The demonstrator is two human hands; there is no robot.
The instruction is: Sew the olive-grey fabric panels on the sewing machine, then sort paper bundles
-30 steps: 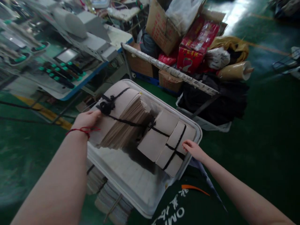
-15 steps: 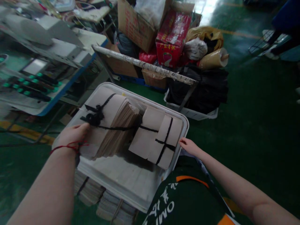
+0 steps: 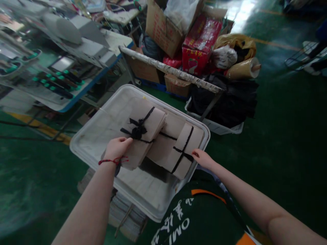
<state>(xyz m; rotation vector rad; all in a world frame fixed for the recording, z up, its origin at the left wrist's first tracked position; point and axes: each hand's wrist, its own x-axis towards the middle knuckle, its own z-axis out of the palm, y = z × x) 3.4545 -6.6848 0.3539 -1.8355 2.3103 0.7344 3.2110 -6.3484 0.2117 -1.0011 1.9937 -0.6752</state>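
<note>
A stack of pale cardboard sheets (image 3: 138,149), tied with black strips knotted on top, lies tilted in a white plastic tray (image 3: 89,129). My left hand (image 3: 119,148) is closed on this stack at its left side, by the knot. Another tied bundle of pale cardboard (image 3: 185,146), crossed by black strips, lies at the tray's right side, partly under the first stack. My right hand (image 3: 201,158) has curled fingers at the tray's right rim, beside that bundle; what they hold, if anything, is hidden.
A whitish metal rail (image 3: 168,69) stands just beyond the tray. Behind it are cartons, a red box (image 3: 195,59) and a crate (image 3: 219,126) of black material. A machine table (image 3: 84,90) is at left; tied bundles (image 3: 125,211) sit below the tray.
My left hand and the knotted stack have moved right, over part of the other bundle, and the tray's left side now shows. My right hand stays near the right rim. The view has shifted.
</note>
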